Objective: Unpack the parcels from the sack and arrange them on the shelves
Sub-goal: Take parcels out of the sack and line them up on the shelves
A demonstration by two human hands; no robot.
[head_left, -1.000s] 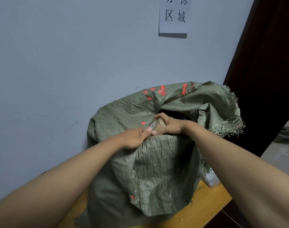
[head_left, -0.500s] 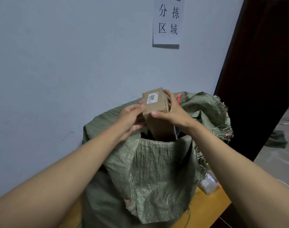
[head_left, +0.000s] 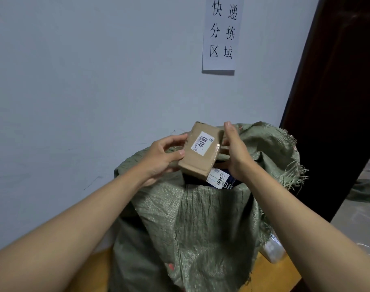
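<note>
1. Big green woven sack (head_left: 201,228) stands on a wooden table (head_left: 270,277) against the wall, mouth open at the top.
2. Brown cardboard parcel (head_left: 201,151) is held just above the sack mouth, clear of the fabric, labelled face toward the camera, long axis tilted from lower left up to the right.
3. Left hand (head_left: 161,157) grips its left edge, thumb in front and fingers curled behind; right hand (head_left: 234,150) clamps the right edge. Both are equally close, so either could carry it off, I reckon.
4. Another labelled parcel (head_left: 218,178) peeks out inside the sack, right below.
</note>
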